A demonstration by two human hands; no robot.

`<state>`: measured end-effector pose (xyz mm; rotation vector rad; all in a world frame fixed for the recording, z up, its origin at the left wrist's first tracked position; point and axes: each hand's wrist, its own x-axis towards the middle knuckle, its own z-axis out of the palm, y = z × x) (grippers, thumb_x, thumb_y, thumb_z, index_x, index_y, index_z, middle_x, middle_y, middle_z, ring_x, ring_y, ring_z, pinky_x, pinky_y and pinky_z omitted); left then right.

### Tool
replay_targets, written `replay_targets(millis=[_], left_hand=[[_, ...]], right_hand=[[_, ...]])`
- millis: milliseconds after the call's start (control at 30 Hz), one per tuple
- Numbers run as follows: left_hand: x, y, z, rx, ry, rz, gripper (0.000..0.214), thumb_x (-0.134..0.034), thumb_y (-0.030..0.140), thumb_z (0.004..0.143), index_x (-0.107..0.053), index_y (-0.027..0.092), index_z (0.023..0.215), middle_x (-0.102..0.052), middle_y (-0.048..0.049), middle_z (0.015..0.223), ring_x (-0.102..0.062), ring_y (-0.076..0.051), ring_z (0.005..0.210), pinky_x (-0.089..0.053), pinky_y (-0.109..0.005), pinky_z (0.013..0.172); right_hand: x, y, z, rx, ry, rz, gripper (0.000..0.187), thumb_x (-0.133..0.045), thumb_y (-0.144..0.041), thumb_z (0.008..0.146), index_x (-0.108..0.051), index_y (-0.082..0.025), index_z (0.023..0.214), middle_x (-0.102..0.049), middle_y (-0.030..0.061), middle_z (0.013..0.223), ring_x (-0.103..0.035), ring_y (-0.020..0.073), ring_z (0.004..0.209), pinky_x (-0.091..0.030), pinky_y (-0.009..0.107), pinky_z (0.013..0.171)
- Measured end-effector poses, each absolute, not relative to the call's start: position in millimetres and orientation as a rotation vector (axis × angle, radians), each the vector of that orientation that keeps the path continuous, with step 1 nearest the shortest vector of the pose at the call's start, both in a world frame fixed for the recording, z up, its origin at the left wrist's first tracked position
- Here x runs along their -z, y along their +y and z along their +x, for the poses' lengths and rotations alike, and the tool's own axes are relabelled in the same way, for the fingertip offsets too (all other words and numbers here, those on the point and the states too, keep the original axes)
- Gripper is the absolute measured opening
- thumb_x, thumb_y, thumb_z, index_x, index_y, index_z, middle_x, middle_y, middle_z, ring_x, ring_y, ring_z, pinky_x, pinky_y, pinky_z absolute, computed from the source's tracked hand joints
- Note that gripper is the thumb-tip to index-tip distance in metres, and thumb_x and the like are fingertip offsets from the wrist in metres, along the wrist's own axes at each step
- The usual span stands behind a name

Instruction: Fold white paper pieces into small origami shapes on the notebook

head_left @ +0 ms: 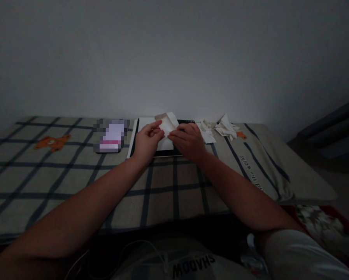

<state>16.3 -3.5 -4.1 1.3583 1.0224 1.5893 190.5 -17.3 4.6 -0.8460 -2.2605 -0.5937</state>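
"Two bare hands are in view, yes? What do they hold?"

"They hold one white sheet [169, 122] between them. The left hand [147, 140] grasps it from the left side with thumb and fingers, and the right hand [190, 140] pinches it at the right side. How strong each grip is, I cannot tell."

"And where is this sheet exactly?"

"It is in the middle of the scene, its far part raised and curved, above a flat black board [165, 153]. Some white paper shows below it also; whether this is the same sheet, I cannot tell."

"What lies to the left?"

"A phone [113, 135] with bright screen, its outline covered by pixel blocks, apart from the board. Farther left, an orange bear print [53, 143] decorates the checked cloth [162, 179]."

"And to the right?"

"Just beside the right hand are some paper pieces [208, 135]. Next to them is a folded paper [226, 126] with a pointed top. At the far side rises a grey wall [174, 58]."
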Motion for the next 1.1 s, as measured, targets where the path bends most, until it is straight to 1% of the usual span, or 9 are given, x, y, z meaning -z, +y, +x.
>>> replay_targets(millis=[200, 433, 633, 733, 867, 1033, 1100], left_hand=[[4.0, -5.2, 17.2, -1.575, 1.003, 1.325, 0.042, -0.07, 0.021, 0.067, -0.066, 0.016, 0.108, -0.061, -0.0027, 0.083, -0.058, -0.011, 0.072, -0.053, -0.03, 0.075], [2.2, -7.6, 19.4, -1.546, 0.973, 1.242, 0.04, -0.069, 0.019, 0.067, -0.067, 0.017, 0.107, -0.062, -0.0022, 0.085, -0.06, -0.011, 0.076, -0.054, -0.033, 0.081], [-0.4, -10.2, 21.2, -1.564, 0.929, 1.133, 0.034, -0.068, 0.018, 0.068, -0.07, 0.016, 0.101, -0.063, -0.003, 0.084, -0.06, -0.011, 0.075, -0.053, -0.033, 0.081], [-1.3, -10.6, 21.4, -1.562, 0.937, 1.105, 0.034, -0.07, 0.017, 0.066, -0.07, 0.016, 0.099, -0.063, -0.0023, 0.081, -0.059, -0.011, 0.073, -0.053, -0.032, 0.079], [0.6, -7.8, 19.4, -1.569, 0.963, 1.186, 0.042, -0.075, 0.018, 0.062, -0.07, 0.015, 0.103, -0.062, -0.0008, 0.078, -0.056, -0.009, 0.067, -0.051, -0.028, 0.073], [1.7, -3.8, 16.0, -1.602, 0.99, 1.247, 0.041, -0.074, 0.017, 0.063, -0.07, 0.015, 0.104, -0.062, -0.0014, 0.081, -0.055, -0.009, 0.068, -0.049, -0.025, 0.071], [1.3, -3.4, 15.5, -1.612, 0.998, 1.244, 0.041, -0.074, 0.017, 0.064, -0.07, 0.015, 0.104, -0.062, -0.0014, 0.08, -0.055, -0.009, 0.068, -0.049, -0.026, 0.071]], right_hand=[[-3.1, -16.3, 190.6, 0.584, -2.3, -0.843, 0.023, -0.047, -0.022, 0.093, -0.064, -0.03, 0.107, -0.066, -0.0023, 0.111, -0.047, 0.02, 0.109, -0.028, 0.04, 0.093], [-4.7, -15.1, 192.1, 0.646, -2.303, -0.824, 0.022, -0.046, -0.024, 0.094, -0.065, -0.028, 0.106, -0.066, -0.0015, 0.109, -0.047, 0.0196, 0.109, -0.026, 0.039, 0.092], [-3.3, -12.8, 194.3, 0.715, -2.278, -0.756, 0.021, -0.048, -0.025, 0.094, -0.064, -0.027, 0.106, -0.067, -0.0019, 0.108, -0.047, 0.0194, 0.11, -0.026, 0.039, 0.092], [-3.3, -13.1, 194.0, 0.733, -2.273, -0.74, 0.02, -0.048, -0.025, 0.094, -0.065, -0.026, 0.105, -0.068, -0.0024, 0.107, -0.047, 0.0191, 0.11, -0.026, 0.039, 0.092], [-2.5, -13.6, 193.3, 0.744, -2.275, -0.738, 0.021, -0.048, -0.024, 0.094, -0.063, -0.028, 0.108, -0.068, -0.0024, 0.106, -0.047, 0.0194, 0.111, -0.026, 0.039, 0.093], [-2.8, -14.1, 193.6, 0.718, -2.272, -0.788, 0.026, -0.049, -0.023, 0.093, -0.059, -0.03, 0.116, -0.067, -0.0015, 0.112, -0.046, 0.0203, 0.112, -0.025, 0.041, 0.093], [-3.5, -14.4, 193.5, 0.706, -2.254, -0.818, 0.026, -0.049, -0.022, 0.093, -0.058, -0.03, 0.116, -0.067, -0.0014, 0.112, -0.047, 0.0206, 0.111, -0.026, 0.041, 0.092]])
